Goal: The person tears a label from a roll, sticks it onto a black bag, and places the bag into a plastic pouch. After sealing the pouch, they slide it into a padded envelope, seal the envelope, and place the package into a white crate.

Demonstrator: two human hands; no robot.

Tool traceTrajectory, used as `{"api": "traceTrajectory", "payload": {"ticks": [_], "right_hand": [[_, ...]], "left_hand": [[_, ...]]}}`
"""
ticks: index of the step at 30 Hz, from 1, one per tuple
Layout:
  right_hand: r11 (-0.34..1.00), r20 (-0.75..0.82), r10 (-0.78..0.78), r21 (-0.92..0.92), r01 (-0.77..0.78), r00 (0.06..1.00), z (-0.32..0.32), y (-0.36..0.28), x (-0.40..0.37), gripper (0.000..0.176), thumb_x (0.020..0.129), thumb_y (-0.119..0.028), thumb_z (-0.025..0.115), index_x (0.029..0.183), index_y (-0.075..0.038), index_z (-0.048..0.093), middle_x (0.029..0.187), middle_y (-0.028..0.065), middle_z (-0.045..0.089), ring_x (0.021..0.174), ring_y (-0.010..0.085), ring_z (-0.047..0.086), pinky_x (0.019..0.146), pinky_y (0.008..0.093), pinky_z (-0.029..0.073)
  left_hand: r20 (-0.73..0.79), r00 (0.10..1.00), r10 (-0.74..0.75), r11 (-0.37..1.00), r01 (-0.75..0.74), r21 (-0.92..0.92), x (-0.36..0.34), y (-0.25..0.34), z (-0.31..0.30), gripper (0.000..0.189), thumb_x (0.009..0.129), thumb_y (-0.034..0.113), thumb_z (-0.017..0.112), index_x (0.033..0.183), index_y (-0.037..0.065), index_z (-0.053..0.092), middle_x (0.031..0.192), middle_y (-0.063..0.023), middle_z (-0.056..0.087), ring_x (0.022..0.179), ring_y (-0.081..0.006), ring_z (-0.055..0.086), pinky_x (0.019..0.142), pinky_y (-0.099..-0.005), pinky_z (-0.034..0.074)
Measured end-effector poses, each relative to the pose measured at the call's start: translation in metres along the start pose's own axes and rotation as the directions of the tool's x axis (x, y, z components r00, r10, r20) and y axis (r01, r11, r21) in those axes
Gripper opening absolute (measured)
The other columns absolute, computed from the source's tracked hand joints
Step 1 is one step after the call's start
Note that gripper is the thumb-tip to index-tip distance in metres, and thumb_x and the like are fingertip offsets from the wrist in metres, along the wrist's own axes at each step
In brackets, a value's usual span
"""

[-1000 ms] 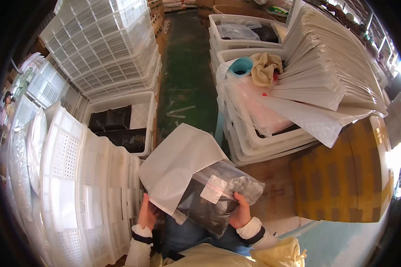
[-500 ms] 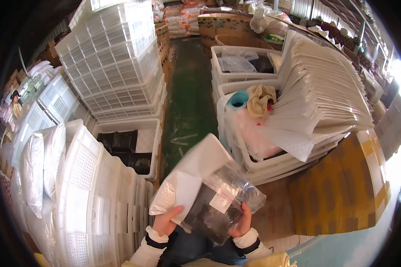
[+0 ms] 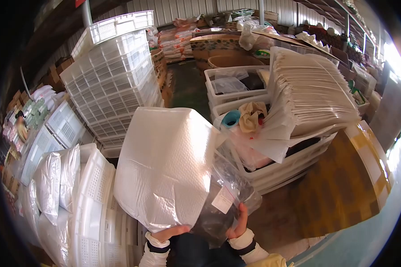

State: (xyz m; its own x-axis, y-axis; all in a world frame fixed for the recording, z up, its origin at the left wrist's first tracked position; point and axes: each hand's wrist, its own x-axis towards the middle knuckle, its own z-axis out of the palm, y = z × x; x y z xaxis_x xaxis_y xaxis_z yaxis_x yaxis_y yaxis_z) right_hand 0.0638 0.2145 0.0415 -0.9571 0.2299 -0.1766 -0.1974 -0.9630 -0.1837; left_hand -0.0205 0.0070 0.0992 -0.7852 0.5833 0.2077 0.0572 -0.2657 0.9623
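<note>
My left hand (image 3: 168,232) grips the lower edge of a white bubble mailer (image 3: 165,164), held up and spread broad in front of me. In my right hand (image 3: 239,223) is a clear plastic bag (image 3: 216,218) with something dark inside and a white label (image 3: 223,200) on its front. The mailer overlaps the bag's left side, so part of the bag is hidden. My right thumb lies along the bag's right edge; the fingers behind it are mostly out of sight.
To the right, a thick stack of white mailers (image 3: 314,95) rests on white crates (image 3: 272,173), beside a roll of blue tape (image 3: 231,119) and crumpled tan material (image 3: 252,116). A taped cardboard box (image 3: 343,178) stands nearer. Tall stacked crates (image 3: 113,84) and silvery pouches (image 3: 47,187) are on the left.
The mailer has swung up and left and now faces me broadly, covering more of the bag. My left hand has dropped lower. The view has tilted up.
</note>
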Motion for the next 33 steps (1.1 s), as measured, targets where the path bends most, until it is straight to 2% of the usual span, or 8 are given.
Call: {"api": "traceTrajectory", "payload": {"ticks": [6,10,13,19,26,29,31,33], "right_hand": [[0.994,0.100,0.061,0.083,-0.069,0.993,-0.017,0.002,-0.002,0.058,0.080,-0.042,0.059,0.124,-0.004,0.051,0.120,0.0149,0.057,0.110,0.0330,0.054,0.097,0.0483,0.041],[1.000,0.020,0.002,-0.006,-0.002,1.000,-0.016,-0.002,-0.013,0.058,0.077,-0.036,0.062,0.123,-0.003,0.051,0.119,0.0157,0.058,0.110,0.0343,0.054,0.097,0.0497,0.040],[0.998,0.009,0.050,0.034,-0.050,0.999,-0.029,-0.001,-0.018,0.057,0.076,-0.033,0.061,0.123,-0.002,0.051,0.120,0.0161,0.057,0.109,0.0346,0.054,0.096,0.0503,0.041],[0.994,0.024,0.108,0.007,-0.108,0.994,-0.023,-0.010,-0.032,0.056,0.080,-0.032,0.057,0.122,0.003,0.050,0.120,0.0177,0.057,0.110,0.0349,0.053,0.099,0.0471,0.039],[0.968,-0.267,0.178,-0.125,-0.217,0.947,-0.057,-0.027,-0.055,0.047,0.083,-0.024,0.055,0.121,0.002,0.050,0.118,0.0162,0.058,0.108,0.0305,0.055,0.097,0.0426,0.041],[0.954,-0.348,0.165,-0.181,-0.239,0.923,-0.073,-0.029,-0.063,0.045,0.083,-0.024,0.056,0.120,0.001,0.052,0.116,0.0147,0.060,0.106,0.0284,0.057,0.095,0.0408,0.043],[0.946,-0.341,0.196,-0.182,-0.269,0.919,-0.072,-0.036,-0.063,0.043,0.082,-0.023,0.057,0.119,0.001,0.053,0.115,0.0136,0.060,0.106,0.0277,0.057,0.094,0.0401,0.043],[0.936,-0.371,0.149,-0.246,-0.252,0.916,-0.069,-0.040,-0.065,0.042,0.083,-0.022,0.057,0.118,0.000,0.053,0.114,0.0131,0.061,0.106,0.0273,0.057,0.094,0.0400,0.043]], "left_hand": [[-0.091,0.995,-0.029,0.906,-0.013,-0.424,-0.019,-0.020,-0.010,0.083,0.070,0.040,0.074,0.135,0.004,0.034,0.132,-0.0104,0.045,0.119,-0.0292,0.046,0.097,-0.0448,0.041],[-0.160,0.985,-0.070,0.887,-0.012,-0.461,-0.020,-0.045,-0.008,0.091,0.068,0.054,0.070,0.136,0.005,0.034,0.132,-0.0100,0.046,0.120,-0.0315,0.045,0.097,-0.0484,0.041],[-0.212,0.977,0.016,0.838,-0.129,-0.530,-0.026,-0.050,0.005,0.085,0.071,0.046,0.071,0.136,0.006,0.034,0.131,-0.0099,0.047,0.119,-0.0310,0.046,0.097,-0.0480,0.041],[-0.081,0.945,-0.318,0.785,0.215,-0.581,-0.037,-0.046,0.013,0.074,0.074,0.030,0.069,0.136,0.008,0.035,0.130,-0.0104,0.048,0.121,-0.0305,0.046,0.101,-0.0477,0.038],[0.034,0.769,-0.639,0.483,0.435,-0.760,-0.077,-0.088,0.041,0.058,0.082,0.015,0.058,0.135,0.007,0.035,0.132,-0.0105,0.047,0.125,-0.0289,0.041,0.109,-0.0459,0.029],[0.060,0.598,-0.799,0.414,0.620,-0.667,-0.082,-0.096,0.040,0.050,0.088,0.018,0.055,0.133,0.004,0.038,0.132,-0.0127,0.047,0.124,-0.0282,0.042,0.109,-0.0429,0.028],[0.389,0.500,-0.773,0.489,0.861,-0.135,-0.078,-0.084,0.032,0.042,0.090,0.019,0.056,0.127,0.001,0.045,0.124,-0.0134,0.053,0.116,-0.0257,0.050,0.105,-0.0388,0.033],[0.511,0.367,-0.777,0.527,0.824,0.208,-0.076,-0.069,0.025,0.032,0.090,0.019,0.059,0.115,0.000,0.055,0.111,-0.0120,0.060,0.102,-0.0209,0.057,0.095,-0.0331,0.040]]}}
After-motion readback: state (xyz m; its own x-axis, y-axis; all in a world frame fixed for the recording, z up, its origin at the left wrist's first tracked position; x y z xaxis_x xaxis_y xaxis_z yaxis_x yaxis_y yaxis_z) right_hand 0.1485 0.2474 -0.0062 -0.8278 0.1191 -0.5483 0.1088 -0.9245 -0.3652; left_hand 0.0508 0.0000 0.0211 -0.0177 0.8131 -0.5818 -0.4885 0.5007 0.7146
